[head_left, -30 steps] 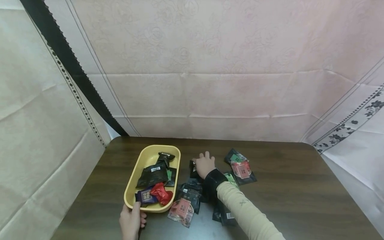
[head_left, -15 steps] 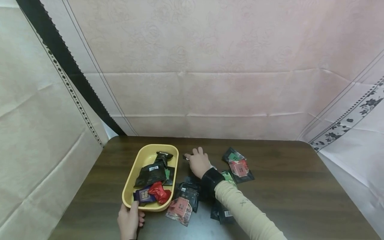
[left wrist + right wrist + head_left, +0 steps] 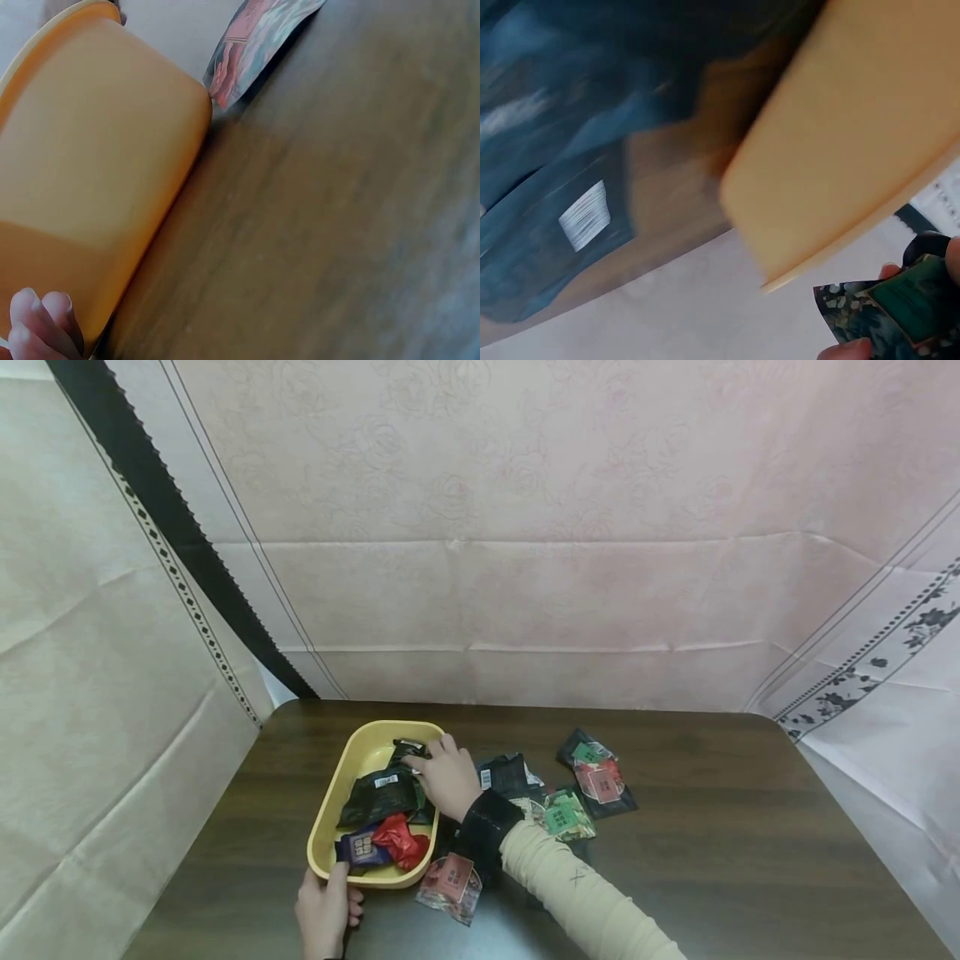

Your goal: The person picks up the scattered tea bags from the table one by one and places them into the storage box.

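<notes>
A yellow plastic basket (image 3: pixel 330 802) holds several dark packets (image 3: pixel 378 797), a purple packet (image 3: pixel 365 850) and a red wrapped piece (image 3: pixel 402 843). At its near left corner my left hand (image 3: pixel 324 910) grips the rim, thumb on top; its fingertips (image 3: pixel 45 322) press the outer wall in the left wrist view. Over the basket's right rim reaches my right hand (image 3: pixel 450 779). In the right wrist view that hand pinches a small dark packet with a green label (image 3: pixel 915 311), mostly hidden by the hand in the head view.
Right of the basket lie several loose packets: dark ones (image 3: pixel 502 774), a green-labelled one (image 3: pixel 566 816), a pink-labelled one (image 3: pixel 452 885) by the basket's near right corner, and a red and black one (image 3: pixel 602 779) farther right. The wooden table (image 3: pixel 712 860) meets hanging cloth (image 3: pixel 585 610) behind.
My right hand has moved left from the loose packets to over the basket, carrying the green-labelled packet. Dark packets it covered now show. My left hand stays on the basket.
</notes>
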The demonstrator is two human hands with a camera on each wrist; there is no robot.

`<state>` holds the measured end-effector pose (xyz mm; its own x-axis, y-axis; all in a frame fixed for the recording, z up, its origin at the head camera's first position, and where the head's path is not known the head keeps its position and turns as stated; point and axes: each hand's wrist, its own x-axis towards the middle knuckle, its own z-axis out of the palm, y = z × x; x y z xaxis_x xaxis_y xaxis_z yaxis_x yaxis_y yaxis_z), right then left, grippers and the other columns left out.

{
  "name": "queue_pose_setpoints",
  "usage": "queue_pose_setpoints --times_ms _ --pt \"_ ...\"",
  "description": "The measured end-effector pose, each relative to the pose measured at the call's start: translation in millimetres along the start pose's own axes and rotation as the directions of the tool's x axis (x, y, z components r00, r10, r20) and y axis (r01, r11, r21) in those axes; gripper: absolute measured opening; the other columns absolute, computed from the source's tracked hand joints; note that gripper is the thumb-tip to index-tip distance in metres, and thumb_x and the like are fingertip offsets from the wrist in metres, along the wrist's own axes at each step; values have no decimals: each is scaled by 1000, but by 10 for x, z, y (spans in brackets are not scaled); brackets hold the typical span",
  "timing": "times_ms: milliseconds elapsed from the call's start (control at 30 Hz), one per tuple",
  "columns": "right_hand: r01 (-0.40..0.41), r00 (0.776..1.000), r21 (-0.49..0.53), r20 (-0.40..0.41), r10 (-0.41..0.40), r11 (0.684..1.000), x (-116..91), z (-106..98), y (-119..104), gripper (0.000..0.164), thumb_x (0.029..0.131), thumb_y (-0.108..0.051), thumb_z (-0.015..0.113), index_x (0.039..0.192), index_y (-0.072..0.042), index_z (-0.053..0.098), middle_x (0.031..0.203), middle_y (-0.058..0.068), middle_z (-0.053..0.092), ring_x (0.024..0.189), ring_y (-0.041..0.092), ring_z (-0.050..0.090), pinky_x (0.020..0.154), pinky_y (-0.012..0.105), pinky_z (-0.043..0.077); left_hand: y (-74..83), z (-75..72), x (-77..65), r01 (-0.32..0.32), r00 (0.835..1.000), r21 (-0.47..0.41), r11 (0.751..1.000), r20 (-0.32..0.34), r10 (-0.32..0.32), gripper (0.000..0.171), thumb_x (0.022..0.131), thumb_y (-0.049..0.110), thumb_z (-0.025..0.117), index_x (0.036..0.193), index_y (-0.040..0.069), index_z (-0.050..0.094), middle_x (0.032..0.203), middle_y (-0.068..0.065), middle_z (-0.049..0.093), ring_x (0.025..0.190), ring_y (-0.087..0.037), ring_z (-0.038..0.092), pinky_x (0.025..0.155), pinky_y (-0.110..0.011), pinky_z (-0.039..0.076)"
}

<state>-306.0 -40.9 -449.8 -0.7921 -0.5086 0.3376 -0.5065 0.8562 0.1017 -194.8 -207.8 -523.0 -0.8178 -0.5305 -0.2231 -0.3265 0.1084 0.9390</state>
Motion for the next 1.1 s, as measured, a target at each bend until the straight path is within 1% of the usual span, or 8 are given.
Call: queue_pose_setpoints --times_ms 67,167,267,400,600,767,967,1100 --pt "39 999 13 18 -39 999 12 19 -72 36 86 -41 57 122 -35 57 107 1 57 94 17 45 64 27 46 -1 2 1 -2 1000 -5 1000 1 2 25 84 19 43 98 -3 44 48 -4 54 34 -10 48 30 -31 45" --pt "113 989 93 80 -121 989 13 57 -164 58 82 -56 53 135 -33 43 122 3 51 110 21 43 79 37 48 -10 10 2 -8 1000 -8 1000 6 8 25 85 19 43 98 -3 44 48 -4 54 34 -10 47 30 -30 44" --pt "169 971 169 143 -194 971 -10 89 -222 79 76 -68 50 143 -32 26 139 5 37 127 25 32 94 50 40 -30 29 5 -19 1000 -11 1000 10 20 25 85 19 43 98 -3 44 48 -4 54 34 -11 48 30 -30 44" --pt "190 963 204 153 -223 960 -35 116 -213 81 76 -70 47 144 -32 22 147 4 26 134 27 21 98 57 33 -38 36 6 -28 1000 -16 999 12 28 25 86 19 44 98 -3 44 48 -4 54 33 -12 48 29 -30 44" --pt "134 968 242 175 -180 961 -75 101 -45 72 83 -62 45 143 -28 26 148 6 22 135 28 18 98 56 32 -18 -3 26 -2 1000 -8 1000 15 2 29 86 21 43 102 -4 44 48 -4 55 34 -10 48 30 -30 45" --pt "70 971 248 204 -122 966 -177 37 174 72 84 -59 48 143 -25 27 148 10 23 134 31 19 97 55 34 -22 -3 33 12 1000 -1 1000 4 -12 28 87 21 43 101 -3 44 48 -4 55 34 -10 48 31 -31 45" --pt "-17 978 291 205 -45 957 -378 28 568 67 86 -49 53 142 -19 32 147 12 22 134 33 19 96 59 33 -21 4 33 20 1000 -4 1000 21 -20 30 87 22 43 103 -3 43 48 -4 55 34 -11 49 31 -31 46" --pt "-74 981 282 194 19 957 -550 37 865 64 84 -41 59 140 -17 36 146 13 23 132 35 21 93 60 35 -11 -6 33 20 1000 3 1000 19 -20 30 87 22 43 103 -4 43 48 -4 55 34 -11 49 31 -32 46"
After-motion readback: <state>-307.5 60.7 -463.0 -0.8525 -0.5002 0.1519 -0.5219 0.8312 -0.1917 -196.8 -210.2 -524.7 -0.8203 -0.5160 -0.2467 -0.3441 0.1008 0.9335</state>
